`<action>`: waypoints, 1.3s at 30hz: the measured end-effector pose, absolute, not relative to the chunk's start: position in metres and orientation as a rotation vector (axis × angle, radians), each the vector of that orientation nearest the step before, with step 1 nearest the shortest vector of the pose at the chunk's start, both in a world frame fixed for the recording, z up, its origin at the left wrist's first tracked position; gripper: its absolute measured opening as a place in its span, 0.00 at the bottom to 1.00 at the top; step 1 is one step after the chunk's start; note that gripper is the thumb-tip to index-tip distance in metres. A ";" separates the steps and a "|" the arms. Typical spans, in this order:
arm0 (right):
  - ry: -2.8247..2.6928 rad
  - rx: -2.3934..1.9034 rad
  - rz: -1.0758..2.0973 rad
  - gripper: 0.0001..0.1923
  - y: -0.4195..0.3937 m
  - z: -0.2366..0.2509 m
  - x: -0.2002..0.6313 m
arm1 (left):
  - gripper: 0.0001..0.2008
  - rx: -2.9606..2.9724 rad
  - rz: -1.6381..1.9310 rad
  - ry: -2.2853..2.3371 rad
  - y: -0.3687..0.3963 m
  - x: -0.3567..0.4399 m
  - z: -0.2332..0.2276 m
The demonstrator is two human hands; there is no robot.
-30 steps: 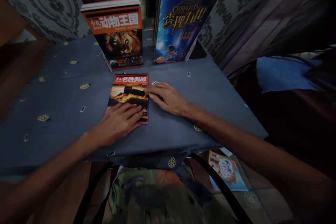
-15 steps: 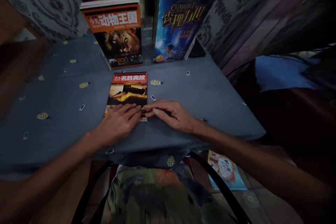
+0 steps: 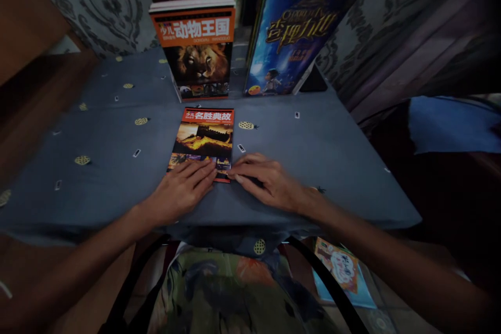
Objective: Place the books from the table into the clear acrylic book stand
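A book (image 3: 205, 138) with a red title band and a Great Wall picture lies closed on the blue tablecloth (image 3: 313, 151). My left hand (image 3: 183, 188) rests flat over its lower left part, fingers stretched out and hiding some of the small pictures there. At the lower right corner, my right hand (image 3: 270, 180) has its thumb and forefinger drawn together on the book's edge. Whether a page or only the cover is between those fingertips cannot be made out.
Behind stand upright stacks of books: a lion-cover book (image 3: 203, 62) on the left, a blue-cover book (image 3: 289, 47) on the right. A dark flat object (image 3: 315, 81) lies beside the blue one. Below the table's right side is another book (image 3: 338, 269).
The view has shifted left, so things appear farther right. A white strip of page at the book's lower right edge is now covered; the cover lies flat. Both hands stay at the book.
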State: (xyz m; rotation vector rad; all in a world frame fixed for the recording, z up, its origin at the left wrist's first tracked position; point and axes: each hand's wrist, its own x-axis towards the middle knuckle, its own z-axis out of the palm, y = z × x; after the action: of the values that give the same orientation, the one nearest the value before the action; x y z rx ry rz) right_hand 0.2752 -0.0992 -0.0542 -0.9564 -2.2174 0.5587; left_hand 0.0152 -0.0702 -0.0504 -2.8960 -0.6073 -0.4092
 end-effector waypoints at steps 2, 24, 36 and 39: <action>-2.230 -0.946 0.535 0.15 -0.099 -0.054 0.274 | 0.17 -2.879 -0.461 -0.627 -0.074 0.000 -0.049; -2.560 -0.702 0.468 0.17 -0.085 -0.050 0.187 | 0.13 -2.841 -0.836 -0.965 -0.073 -0.058 -0.061; -2.211 -1.029 0.623 0.19 -0.066 -0.060 0.245 | 0.09 -2.912 -0.623 -1.158 -0.026 -0.021 -0.044; -2.255 -1.214 0.489 0.24 -0.037 -0.068 0.245 | 0.08 -2.883 -0.528 -1.266 0.001 -0.003 -0.045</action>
State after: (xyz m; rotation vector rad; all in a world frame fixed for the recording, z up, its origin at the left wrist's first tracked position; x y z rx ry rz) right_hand 0.2449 -0.0367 -0.0678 -1.2137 -2.2550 0.4888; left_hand -0.0031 0.0013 -0.0452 -2.8828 -1.2655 -0.5277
